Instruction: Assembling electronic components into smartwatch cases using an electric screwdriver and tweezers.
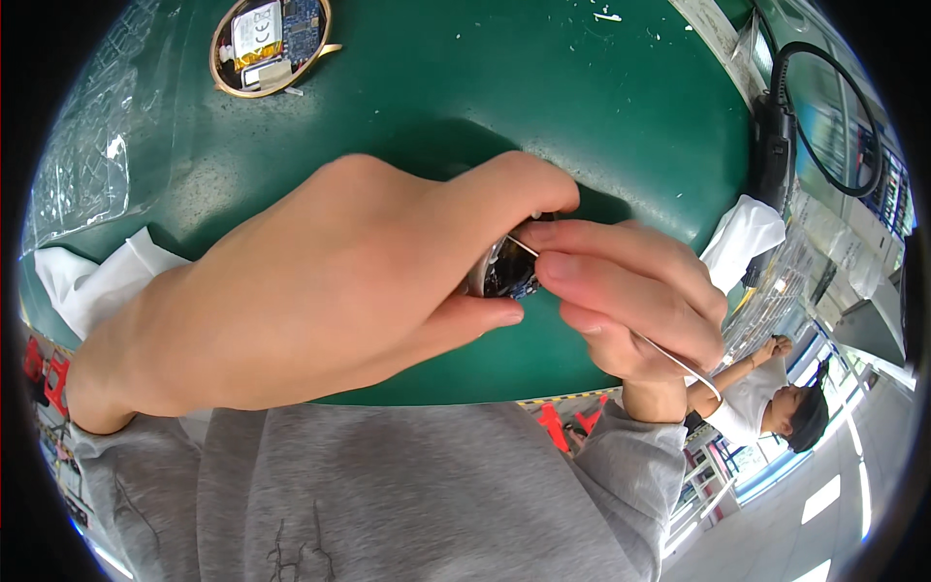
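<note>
My left hand (pixel 335 276) is closed around a small round electronic device (pixel 508 270), held between thumb and fingers just above the table. The device shows a dark, glossy inside with a bit of blue circuit board, and the left fingers cover much of it. From the right, my right hand (pixel 645 296) pinches a thin white strand (pixel 676 362). One end of it reaches the device's face, while the other curves out below the fingers. Whether it is a wire or a narrow strip, I cannot tell.
On the green table (pixel 407 87), an opened round case (pixel 254 94) with a gold rim holds a white battery (pixel 256 35) and blue board. Clear plastic (pixel 92 165) and a white cloth (pixel 97 276) lie left. At right are white tissue (pixel 745 236), a black cable (pixel 853 184) and another person (pixel 761 403).
</note>
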